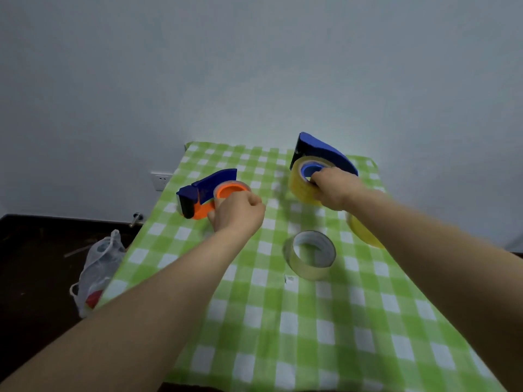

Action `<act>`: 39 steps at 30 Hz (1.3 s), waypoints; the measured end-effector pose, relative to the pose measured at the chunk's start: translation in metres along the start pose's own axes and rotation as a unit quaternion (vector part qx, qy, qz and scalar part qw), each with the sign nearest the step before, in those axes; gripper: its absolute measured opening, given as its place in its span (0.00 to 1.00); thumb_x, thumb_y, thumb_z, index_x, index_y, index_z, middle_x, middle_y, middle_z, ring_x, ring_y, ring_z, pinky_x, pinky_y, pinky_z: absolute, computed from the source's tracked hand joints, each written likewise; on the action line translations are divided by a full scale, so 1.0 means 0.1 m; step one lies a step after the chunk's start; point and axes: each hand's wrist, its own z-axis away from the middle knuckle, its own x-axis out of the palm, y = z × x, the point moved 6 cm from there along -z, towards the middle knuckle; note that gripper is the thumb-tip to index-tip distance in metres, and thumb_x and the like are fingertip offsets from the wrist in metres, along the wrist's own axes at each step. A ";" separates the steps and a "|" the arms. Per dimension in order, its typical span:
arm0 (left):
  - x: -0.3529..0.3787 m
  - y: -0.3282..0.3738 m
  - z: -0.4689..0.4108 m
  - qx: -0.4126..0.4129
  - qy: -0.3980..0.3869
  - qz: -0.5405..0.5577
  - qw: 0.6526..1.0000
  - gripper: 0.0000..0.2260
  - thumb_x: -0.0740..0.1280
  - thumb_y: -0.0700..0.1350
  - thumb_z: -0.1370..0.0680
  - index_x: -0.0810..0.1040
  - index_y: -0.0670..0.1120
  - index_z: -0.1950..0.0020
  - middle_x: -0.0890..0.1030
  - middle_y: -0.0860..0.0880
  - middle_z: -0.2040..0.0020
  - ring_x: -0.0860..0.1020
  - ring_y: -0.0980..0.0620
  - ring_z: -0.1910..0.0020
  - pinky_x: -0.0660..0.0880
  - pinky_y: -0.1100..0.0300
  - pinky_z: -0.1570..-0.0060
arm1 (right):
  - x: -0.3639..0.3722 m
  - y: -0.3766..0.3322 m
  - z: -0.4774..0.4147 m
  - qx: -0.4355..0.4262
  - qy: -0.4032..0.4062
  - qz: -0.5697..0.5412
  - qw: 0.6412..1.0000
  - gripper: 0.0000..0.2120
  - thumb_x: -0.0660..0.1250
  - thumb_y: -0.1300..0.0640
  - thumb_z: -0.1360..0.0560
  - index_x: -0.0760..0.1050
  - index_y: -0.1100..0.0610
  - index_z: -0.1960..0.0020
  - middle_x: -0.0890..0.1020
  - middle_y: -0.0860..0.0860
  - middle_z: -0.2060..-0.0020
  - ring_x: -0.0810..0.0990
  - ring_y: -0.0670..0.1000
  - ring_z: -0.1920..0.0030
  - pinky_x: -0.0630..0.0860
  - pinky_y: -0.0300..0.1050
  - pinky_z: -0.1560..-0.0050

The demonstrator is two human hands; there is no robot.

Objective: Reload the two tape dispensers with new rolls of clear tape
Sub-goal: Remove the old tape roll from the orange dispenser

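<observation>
An orange-and-blue tape dispenser [198, 193] lies on its side at the left of the green checked tablecloth [254, 321]. My left hand [237, 213] grips the thin, nearly used-up roll on its orange hub [230, 190]. A blue tape dispenser [319, 151] is tilted up at the back right, with a thick yellowish tape roll [300, 185] on its blue hub. My right hand [336, 188] grips that roll, fingers hooked into its core. A clear tape roll [311, 256] lies loose between my forearms. Another yellowish roll [362, 233] shows partly behind my right forearm.
A white plastic bag [96, 267] with something red inside sits on the dark floor left of the table. A wall socket [161, 181] is behind the table's left edge. The wall stands close behind the table.
</observation>
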 end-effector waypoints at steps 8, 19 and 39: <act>0.09 -0.06 -0.21 0.022 0.022 -0.050 0.998 0.12 0.61 0.46 0.21 0.80 0.55 0.42 0.79 0.52 0.41 0.65 0.47 0.32 0.56 0.53 0.36 | 0.36 -0.03 -0.25 -0.003 -0.032 0.030 0.999 0.10 0.57 0.61 0.24 0.74 0.58 0.46 0.76 0.54 0.49 0.68 0.53 0.54 0.71 0.47 0.60; 0.04 -0.15 -0.19 0.022 0.040 -0.038 0.998 0.10 0.62 0.46 0.21 0.82 0.56 0.47 0.79 0.53 0.41 0.66 0.49 0.34 0.57 0.54 0.36 | 0.55 -0.01 -0.27 0.007 -0.040 0.027 0.999 0.13 0.56 0.63 0.23 0.71 0.58 0.40 0.73 0.55 0.45 0.70 0.56 0.43 0.74 0.51 0.52; -0.29 -0.91 -0.14 -0.093 0.061 0.108 0.988 0.12 0.62 0.41 0.23 0.82 0.47 0.43 0.81 0.48 0.41 0.77 0.45 0.45 0.71 0.60 0.51 | 0.20 -1.51 -0.28 -0.173 0.034 -0.075 0.981 0.19 0.64 0.49 0.25 0.71 0.46 0.34 0.71 0.47 0.31 0.57 0.51 0.25 0.41 0.53 0.26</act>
